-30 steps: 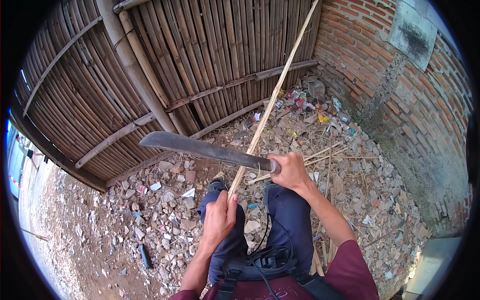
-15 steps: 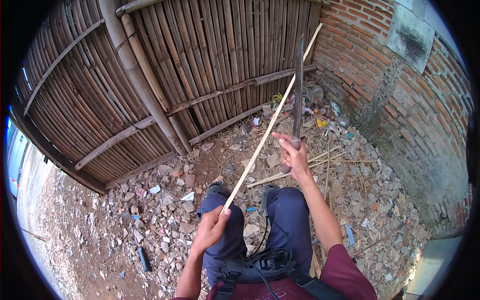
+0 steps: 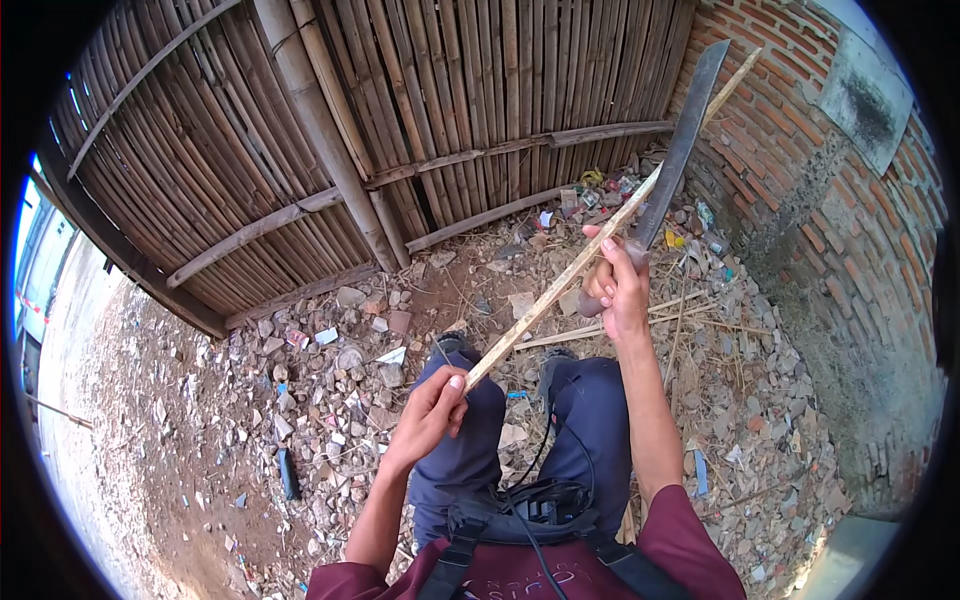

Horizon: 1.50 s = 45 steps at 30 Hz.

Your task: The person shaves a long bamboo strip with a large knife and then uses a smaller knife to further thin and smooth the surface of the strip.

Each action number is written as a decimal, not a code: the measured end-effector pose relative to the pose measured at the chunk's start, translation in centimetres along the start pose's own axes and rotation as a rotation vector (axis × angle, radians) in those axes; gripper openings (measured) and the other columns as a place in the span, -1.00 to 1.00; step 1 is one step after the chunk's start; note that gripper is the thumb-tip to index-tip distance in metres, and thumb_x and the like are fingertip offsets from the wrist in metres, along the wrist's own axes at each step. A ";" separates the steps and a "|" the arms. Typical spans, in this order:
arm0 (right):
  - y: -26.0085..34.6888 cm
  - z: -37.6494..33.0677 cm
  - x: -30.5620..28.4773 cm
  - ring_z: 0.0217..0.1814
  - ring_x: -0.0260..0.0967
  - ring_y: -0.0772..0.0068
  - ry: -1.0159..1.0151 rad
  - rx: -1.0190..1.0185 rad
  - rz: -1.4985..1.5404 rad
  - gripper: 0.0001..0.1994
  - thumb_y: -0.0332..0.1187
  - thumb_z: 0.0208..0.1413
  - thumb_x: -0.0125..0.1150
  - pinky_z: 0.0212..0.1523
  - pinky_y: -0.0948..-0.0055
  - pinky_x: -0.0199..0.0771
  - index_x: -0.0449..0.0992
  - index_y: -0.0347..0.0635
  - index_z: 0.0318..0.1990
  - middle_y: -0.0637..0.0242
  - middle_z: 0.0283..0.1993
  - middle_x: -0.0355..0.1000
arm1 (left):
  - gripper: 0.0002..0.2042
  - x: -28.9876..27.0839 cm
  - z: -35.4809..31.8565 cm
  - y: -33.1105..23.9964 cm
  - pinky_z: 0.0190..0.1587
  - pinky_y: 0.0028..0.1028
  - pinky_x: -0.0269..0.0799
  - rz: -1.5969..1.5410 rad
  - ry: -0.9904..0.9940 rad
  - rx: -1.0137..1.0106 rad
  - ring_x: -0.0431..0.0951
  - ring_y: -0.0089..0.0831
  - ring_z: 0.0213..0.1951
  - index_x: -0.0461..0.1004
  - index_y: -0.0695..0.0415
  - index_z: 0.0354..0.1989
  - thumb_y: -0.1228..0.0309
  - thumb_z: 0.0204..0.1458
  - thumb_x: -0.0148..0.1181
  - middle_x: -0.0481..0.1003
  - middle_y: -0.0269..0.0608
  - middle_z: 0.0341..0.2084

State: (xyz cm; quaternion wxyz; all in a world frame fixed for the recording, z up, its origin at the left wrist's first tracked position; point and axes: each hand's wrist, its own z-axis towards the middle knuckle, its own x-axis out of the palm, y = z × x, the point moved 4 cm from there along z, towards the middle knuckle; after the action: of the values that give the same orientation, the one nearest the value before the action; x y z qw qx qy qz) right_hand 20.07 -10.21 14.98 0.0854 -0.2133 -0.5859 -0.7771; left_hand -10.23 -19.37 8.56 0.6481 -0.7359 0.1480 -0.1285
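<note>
Left hand point(image 3: 430, 415): pale strip point(image 3: 560, 285) is gripped by closed fingers.
Right hand point(image 3: 622, 295): machete point(image 3: 685, 140) is held, fingers partly curled.
Shirt point(image 3: 510, 572): pale lettering is borne.

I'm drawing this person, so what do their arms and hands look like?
The left hand and right hand wear no gloves, and I can see no rings or watch. The forearms are uncovered too, with no cables along them. Higher up, the arms go into short maroon sleeves.
</note>
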 end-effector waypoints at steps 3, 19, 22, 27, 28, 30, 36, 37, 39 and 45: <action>0.3 0.1 0.3 -0.77 -0.09 0.74 0.000 -0.079 -0.027 -0.68 -0.29 0.40 0.13 -0.66 0.55 -0.08 0.64 -0.38 0.05 0.64 -0.75 0.03 | -0.65 -0.8 0.1 0.5 -0.34 -0.53 0.49 -0.077 -0.057 0.059 0.49 -0.61 -0.46 0.51 0.29 0.06 0.24 0.56 -0.11 0.49 -0.34 -0.47; 1.9 -0.1 -1.3 -0.74 -0.05 0.74 -0.184 -0.151 -0.019 -0.74 -0.30 0.34 0.11 -0.66 0.55 -0.03 0.60 -0.34 -0.09 0.63 -0.73 0.03 | -0.69 -7.3 0.4 0.9 0.08 -0.37 0.57 -0.125 -0.467 0.245 0.71 -0.40 -0.11 0.56 0.32 -0.14 0.28 0.50 0.05 0.71 -0.05 -0.18; 1.9 0.0 -0.9 -0.74 -0.06 0.74 -0.189 -0.152 -0.019 -0.75 -0.31 0.33 0.13 -0.67 0.57 -0.04 0.61 -0.33 -0.09 0.63 -0.73 0.05 | -0.59 -11.5 -0.5 1.9 0.23 -0.25 0.51 0.363 -0.591 0.178 0.64 -0.19 0.14 0.49 0.34 0.23 0.24 0.42 0.18 0.62 0.10 0.12; 1.2 -0.8 0.5 -0.75 -0.06 0.78 -0.126 -0.084 -0.044 -0.73 -0.31 0.36 0.16 -0.69 0.58 -0.06 0.67 -0.35 -0.07 0.65 -0.73 0.07 | -0.50 -9.5 -0.7 -2.1 0.36 -0.11 0.33 0.764 -0.546 0.105 0.47 0.11 0.30 0.41 0.25 0.34 0.17 0.39 0.20 0.48 0.21 0.25; 0.8 -1.0 1.2 -0.75 -0.06 0.79 -0.096 -0.051 -0.047 -0.72 -0.30 0.36 0.16 -0.68 0.58 -0.05 0.67 -0.35 -0.05 0.65 -0.73 0.07 | -0.50 -8.4 -0.8 -3.7 0.36 -0.11 0.33 0.766 -0.550 0.103 0.47 0.11 0.30 0.41 0.25 0.34 0.17 0.39 0.20 0.48 0.21 0.25; 0.1 -1.4 1.6 -0.74 -0.04 0.80 -0.082 -0.036 -0.045 -0.73 -0.30 0.37 0.19 -0.67 0.58 -0.06 0.67 -0.34 -0.03 0.65 -0.72 0.08 | -0.46 -4.6 0.0 -7.3 0.29 -0.12 0.40 0.804 -0.473 0.337 0.52 0.08 0.26 0.36 0.17 0.39 0.14 0.35 0.24 0.52 0.11 0.22; -1.4 -2.8 3.4 -0.70 0.01 0.84 0.067 0.076 -0.213 -0.76 -0.30 0.39 0.23 -0.65 0.58 -0.03 0.70 -0.28 -0.03 0.68 -0.68 0.14 | -0.37 2.7 2.5 -11.1 0.23 -0.10 0.42 0.934 -0.377 0.525 0.54 0.11 0.17 0.39 0.19 0.35 0.11 0.20 0.38 0.55 0.11 0.10; -1.6 -3.1 3.5 -0.70 0.01 0.84 0.068 0.080 -0.211 -0.76 -0.30 0.39 0.23 -0.65 0.58 -0.03 0.70 -0.28 -0.03 0.68 -0.68 0.14 | -0.45 3.1 2.8 -11.0 0.15 -0.05 0.42 0.981 -0.433 0.575 0.59 0.09 0.06 0.44 0.22 0.27 0.13 0.23 0.36 0.61 0.04 0.01; -2.6 -3.5 3.5 -0.69 0.01 0.83 0.094 0.131 -0.258 -0.75 -0.29 0.38 0.26 -0.65 0.57 -0.03 0.71 -0.29 0.00 0.69 -0.67 0.15 | -0.55 3.2 3.7 -10.2 0.07 -0.03 0.43 0.992 -0.418 0.522 0.61 0.08 -0.02 0.47 0.20 0.18 0.16 0.26 0.33 0.63 0.02 -0.07; -2.0 -4.3 2.9 -0.64 0.05 0.81 0.208 0.237 -0.235 -0.79 -0.40 0.32 0.25 -0.61 0.56 -0.02 0.74 -0.24 -0.03 0.70 -0.62 0.22 | -0.70 2.4 5.9 -5.8 -0.32 -0.04 0.40 0.686 -0.139 0.330 0.58 0.17 -0.43 0.50 0.24 -0.18 0.24 0.46 0.00 0.51 0.16 -0.59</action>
State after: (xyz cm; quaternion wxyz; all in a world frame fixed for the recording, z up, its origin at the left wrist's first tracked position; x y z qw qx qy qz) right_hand 15.69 -13.33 13.56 0.0787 -0.0501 -0.6824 -0.7250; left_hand -5.51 -14.21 13.60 0.7715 -0.5366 0.3187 0.1237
